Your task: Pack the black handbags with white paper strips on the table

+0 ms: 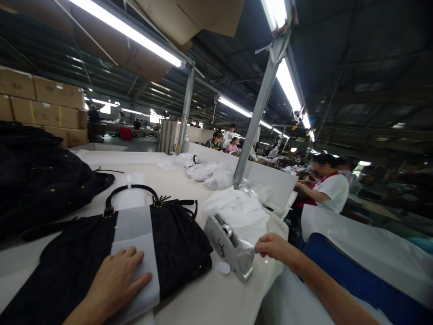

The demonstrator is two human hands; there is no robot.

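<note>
A black handbag (182, 243) lies flat on the white table, its curved handle pointing away from me. Around its middle runs a strip of white paper (135, 225). My left hand (118, 275) rests on that strip, fingers loosely spread and flat. Right of the bag stands a grey tape dispenser (223, 243) with a dark mark on its side. At its front end my right hand (275, 247) is closed in a pinch, seemingly on the end of the clear tape. A small white tag (221, 267) lies between bag and dispenser.
More black bags (43, 180) are heaped at the left. White wrapping sheets (237, 210) and plastic-wrapped bundles (209, 174) lie behind the dispenser. A metal post (257, 108) rises at the table's edge. A co-worker (329, 185) sits to the right; cardboard boxes (50, 97) are stacked far left.
</note>
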